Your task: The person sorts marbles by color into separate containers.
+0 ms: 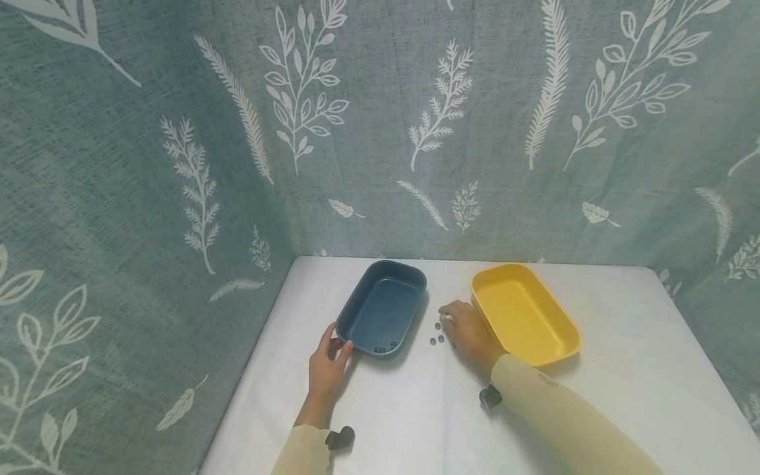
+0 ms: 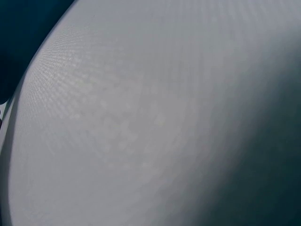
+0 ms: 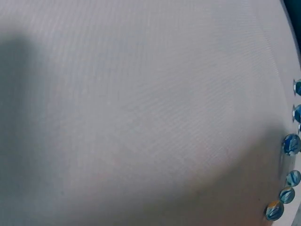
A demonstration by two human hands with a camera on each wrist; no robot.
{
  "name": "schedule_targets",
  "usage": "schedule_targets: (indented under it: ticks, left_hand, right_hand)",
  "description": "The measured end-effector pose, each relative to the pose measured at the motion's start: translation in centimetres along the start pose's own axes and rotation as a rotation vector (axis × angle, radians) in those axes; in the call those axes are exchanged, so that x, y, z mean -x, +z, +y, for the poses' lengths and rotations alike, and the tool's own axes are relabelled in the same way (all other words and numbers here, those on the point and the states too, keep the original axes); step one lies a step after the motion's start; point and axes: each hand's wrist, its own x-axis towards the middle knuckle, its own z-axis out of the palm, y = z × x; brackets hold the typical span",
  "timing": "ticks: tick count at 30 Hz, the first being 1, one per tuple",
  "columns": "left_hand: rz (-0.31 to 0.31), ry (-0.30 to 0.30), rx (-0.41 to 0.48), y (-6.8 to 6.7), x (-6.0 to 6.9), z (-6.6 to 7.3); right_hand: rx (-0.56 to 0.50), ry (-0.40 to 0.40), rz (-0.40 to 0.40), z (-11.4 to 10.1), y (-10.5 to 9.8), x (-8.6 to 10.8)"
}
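The left hand (image 1: 326, 371) grips the near left corner of a dark blue tray (image 1: 388, 310), with the thumb at the rim. A few dark glass marbles (image 1: 380, 350) lie inside the tray at its near end. Between the two trays, the right hand (image 1: 470, 333) reaches down to the table. Its bent fingers and thumb pinch a pale greenish marble (image 1: 442, 317). Several bluish marbles (image 1: 433, 341) lie just beside it on the cloth. Along the right edge of the right wrist view are glass marbles (image 3: 292, 144); the hand itself does not show there.
A yellow tray (image 1: 522, 310) stands right of the right hand, beside its forearm. White cloth (image 1: 410, 415) covers the table. Patterned curtains (image 1: 368, 145) enclose the back and sides. In the left wrist view, part of the blue tray (image 2: 23, 37) shows at the upper left.
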Motion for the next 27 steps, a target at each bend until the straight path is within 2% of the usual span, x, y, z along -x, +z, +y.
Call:
schedule_targets:
  ticks: [5,8,11,17,27]
  left_hand:
    - [-0.001,-0.007,-0.002,0.0,0.1,0.1]
    - [-0.002,-0.013,-0.006,0.0,0.1,0.2]
    - [-0.004,-0.018,-0.009,-0.1,0.0,0.2]
    - [-0.002,-0.004,-0.015,0.0,0.0,-0.1]
    - [-0.016,0.002,-0.013,0.1,-0.1,-0.2]
  right_hand:
    - [-0.035,0.021,-0.003,-0.8,-0.3,0.1]
    - [-0.092,0.053,0.003,-1.4,-0.2,0.1]
    - [-0.158,0.056,0.037,-2.0,0.1,0.1]
    - [-0.242,0.010,0.121,-2.9,0.8,0.2]
    - [-0.254,-0.001,0.125,-4.1,1.7,1.1]
